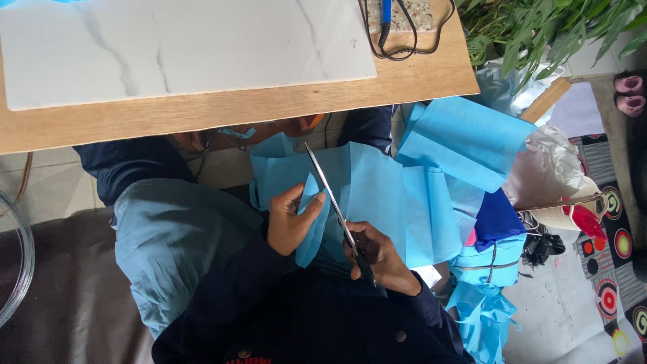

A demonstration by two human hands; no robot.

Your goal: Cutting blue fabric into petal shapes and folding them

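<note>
A wooden table (236, 108) fills the top of the view from ten to one o'clock, with one white marbled slab (182, 44) lying on it and one black cable (404, 40) looped at its one o'clock corner. Below it, the work sits at the centre: a large sheet of blue fabric (384, 202) spread over the lap. The cut looks to be partway through, since the blades are laid well into the sheet, with uncut cloth beyond the tip toward twelve o'clock.

More blue fabric is heaped at three to five o'clock; I count roughly three separate pieces (465, 138) there, though folds make this uncertain. One white bag (549, 175) lies at three o'clock.

One pair of scissors (333, 205) runs from the centre toward eleven o'clock. The right hand (377, 256), at six o'clock of the blades, is wrapped around the handles. The left hand (290, 219), at nine o'clock, pinches a fold of the sheet between thumb and fingers.
</note>
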